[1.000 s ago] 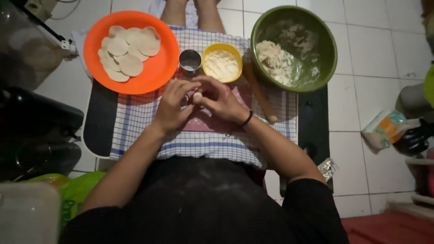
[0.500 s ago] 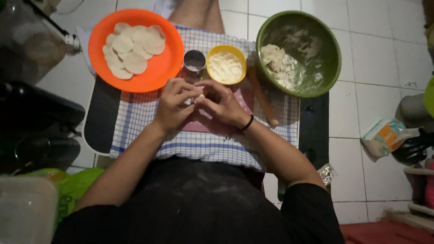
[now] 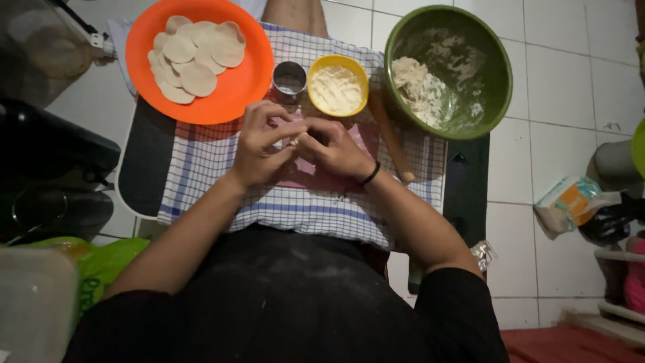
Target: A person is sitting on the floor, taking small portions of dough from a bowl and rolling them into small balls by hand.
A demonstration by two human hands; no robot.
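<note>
Fingers (image 3: 285,131) of both hands meet over a small pale piece of dough (image 3: 293,141), which sits pinched between the fingertips just above the pink mat (image 3: 316,178). The left hand (image 3: 259,148) curls around the piece from one side, thumb and forefinger closed on it. The right hand (image 3: 332,151) closes on it from the other side, fingers bent inward. Most of the piece is hidden by the fingers, so its shape cannot be told.

The pink mat lies on a checked cloth (image 3: 201,158) spread over a dark board (image 3: 144,158) set on the tiled floor (image 3: 564,87).

Risks, judged from this layout:

- Uneven pinch pressure can tear or thin the dough, since the grip is fingertip only.
- A slip drops the piece onto the mat or cloth, where it can pick up lint or deform.
- The metal ring cutter (image 3: 289,78) and the yellow bowl of flour (image 3: 337,86) stand just beyond the knuckles. A forward movement of either hand can tip the bowl and spill flour over the cloth.
- The wooden rolling pin (image 3: 390,138) lies beside the right wrist, against the green bowl (image 3: 497,74) of rough dough (image 3: 416,81). A sweep of the forearm can roll it off the cloth.
- The orange plate (image 3: 242,87) of flat dough rounds (image 3: 195,54) overhangs the cloth edge near the left hand. A knock there can shift the stacked rounds so that they stick together.
</note>
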